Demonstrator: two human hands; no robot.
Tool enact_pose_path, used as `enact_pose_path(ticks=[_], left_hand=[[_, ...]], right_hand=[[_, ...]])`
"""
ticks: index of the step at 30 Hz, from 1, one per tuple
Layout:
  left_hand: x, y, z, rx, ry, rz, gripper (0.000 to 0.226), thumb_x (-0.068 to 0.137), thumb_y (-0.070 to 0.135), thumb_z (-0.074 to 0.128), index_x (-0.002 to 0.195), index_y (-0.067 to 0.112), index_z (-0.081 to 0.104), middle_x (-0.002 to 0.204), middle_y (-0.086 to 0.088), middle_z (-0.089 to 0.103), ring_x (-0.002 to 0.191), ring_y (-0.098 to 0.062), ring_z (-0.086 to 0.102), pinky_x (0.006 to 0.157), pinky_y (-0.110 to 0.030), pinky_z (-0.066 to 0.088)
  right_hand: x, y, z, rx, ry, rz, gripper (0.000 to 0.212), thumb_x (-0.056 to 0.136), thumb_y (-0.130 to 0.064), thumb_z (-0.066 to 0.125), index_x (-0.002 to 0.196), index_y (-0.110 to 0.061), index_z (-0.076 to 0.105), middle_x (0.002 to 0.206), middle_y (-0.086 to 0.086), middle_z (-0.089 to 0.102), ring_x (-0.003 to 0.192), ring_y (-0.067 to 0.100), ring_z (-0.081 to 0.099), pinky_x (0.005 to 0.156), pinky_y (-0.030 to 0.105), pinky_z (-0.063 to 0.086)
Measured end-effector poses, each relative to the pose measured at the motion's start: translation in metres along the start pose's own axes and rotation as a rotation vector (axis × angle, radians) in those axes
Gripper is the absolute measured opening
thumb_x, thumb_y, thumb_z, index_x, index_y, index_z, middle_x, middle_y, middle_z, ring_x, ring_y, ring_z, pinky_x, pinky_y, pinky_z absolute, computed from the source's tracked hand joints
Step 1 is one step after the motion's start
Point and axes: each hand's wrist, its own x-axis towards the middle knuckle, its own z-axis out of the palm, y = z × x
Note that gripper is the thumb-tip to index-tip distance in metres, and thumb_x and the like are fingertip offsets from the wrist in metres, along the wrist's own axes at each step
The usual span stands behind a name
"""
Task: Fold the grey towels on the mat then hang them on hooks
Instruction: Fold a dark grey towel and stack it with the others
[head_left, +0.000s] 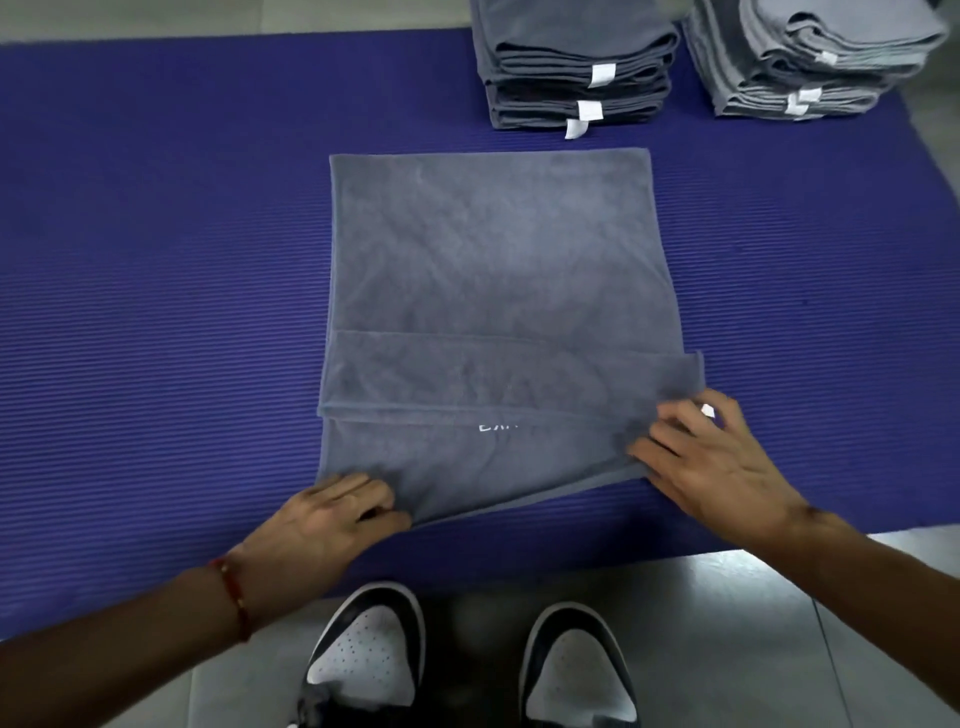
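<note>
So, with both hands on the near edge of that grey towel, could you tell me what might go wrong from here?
1. The spread grey terry towel has a skewed near edge, so the next fold may come out crooked.
2. The left hand and right hand grip unevenly placed corners; layers could slip apart.
3. A long fold forward might bump the dark folded towel stack on the ribbed blue mat.

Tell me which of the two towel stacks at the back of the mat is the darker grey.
The left stack, directly behind the spread towel, is darker charcoal; the right stack near the mat's corner is paler grey.
</note>
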Motion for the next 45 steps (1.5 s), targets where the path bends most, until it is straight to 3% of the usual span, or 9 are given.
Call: enact_pose_path(ticks=[9,13,16,21,27,32,35,41,45], left_hand=[[0.002,-0.02,-0.02,-0.122,-0.091,0.072,0.034,0.092,0.028,0.046,0.12,0.033,0.064,0.107,0.014,0.066,0.095,-0.004,0.063,0.084,-0.022,0.054],[0.048,-0.077,-0.044,-0.052,0.209,-0.258,0.043,0.093,0.029,0.046,0.127,0.01,0.066,0.128,-0.01,0.061,0.113,-0.03,0.057,0.096,-0.047,0.048],[0.071,-0.117,-0.048,-0.016,0.077,-0.461,0.066,0.086,0.042,0.042,0.14,0.007,0.053,0.138,-0.018,0.056,0.121,-0.043,0.054,0.096,-0.058,0.048],[0.083,-0.109,-0.06,-0.223,0.031,-0.627,0.038,0.08,0.027,0.067,0.114,0.011,0.072,0.086,-0.002,0.071,0.087,-0.03,0.066,0.095,-0.037,0.045],[0.051,-0.1,-0.061,-0.368,0.061,-0.484,0.029,0.079,0.001,0.072,0.083,0.029,0.065,0.107,0.003,0.062,0.098,-0.014,0.054,0.092,-0.034,0.044],[0.025,-0.061,-0.068,-0.484,0.207,-0.447,0.01,0.087,0.021,0.056,0.093,0.029,0.057,0.088,0.009,0.065,0.089,-0.008,0.063,0.083,-0.013,0.045],[-0.005,-0.035,-0.053,-0.398,0.188,-0.327,0.01,0.089,0.026,0.053,0.097,0.027,0.059,0.089,0.013,0.064,0.085,-0.008,0.064,0.084,-0.019,0.047],[-0.041,-0.023,-0.001,-0.023,0.097,-0.061,0.028,0.094,0.017,0.05,0.112,0.013,0.072,0.103,0.0,0.069,0.091,-0.019,0.064,0.088,-0.031,0.047],[-0.043,-0.02,0.009,0.009,0.039,-0.104,0.035,0.095,0.035,0.049,0.118,0.019,0.07,0.112,0.0,0.065,0.101,-0.019,0.062,0.093,-0.03,0.043]], right_hand=[[-0.057,0.007,-0.014,0.191,-0.169,0.079,0.018,0.083,-0.029,0.053,0.08,-0.017,0.066,0.084,0.002,0.06,0.074,0.026,0.058,0.07,0.041,0.048],[-0.014,0.023,-0.024,0.391,-0.018,0.57,0.018,0.096,-0.032,0.06,0.104,-0.017,0.065,0.098,-0.003,0.059,0.082,0.021,0.059,0.076,0.035,0.046],[0.025,0.039,-0.023,0.704,-0.03,0.949,0.052,0.093,-0.031,0.073,0.137,-0.015,0.052,0.108,-0.008,0.06,0.095,0.013,0.058,0.087,0.03,0.046],[0.045,0.056,-0.022,1.305,-0.051,1.235,0.026,0.091,-0.007,0.074,0.117,-0.009,0.071,0.099,0.008,0.075,0.082,0.012,0.071,0.064,0.014,0.056],[0.006,0.066,-0.028,1.433,-0.154,0.978,0.052,0.066,-0.05,0.088,0.104,-0.016,0.078,0.105,0.005,0.078,0.097,0.016,0.072,0.078,0.02,0.058],[-0.016,0.062,-0.04,1.356,-0.134,0.815,0.013,0.087,-0.011,0.074,0.098,-0.015,0.078,0.098,-0.002,0.078,0.095,0.009,0.072,0.083,0.009,0.051],[-0.031,0.056,-0.042,1.277,-0.18,0.673,0.009,0.08,-0.025,0.08,0.089,-0.025,0.08,0.095,-0.006,0.078,0.091,0.005,0.071,0.084,0.007,0.049],[-0.056,0.039,-0.014,0.583,-0.189,0.218,0.025,0.076,-0.015,0.085,0.095,-0.029,0.077,0.106,-0.016,0.07,0.095,0.005,0.063,0.091,0.017,0.048],[-0.06,0.026,-0.009,0.293,-0.198,0.102,0.032,0.083,-0.045,0.067,0.107,-0.024,0.07,0.113,-0.006,0.061,0.093,0.016,0.061,0.08,0.036,0.055]])
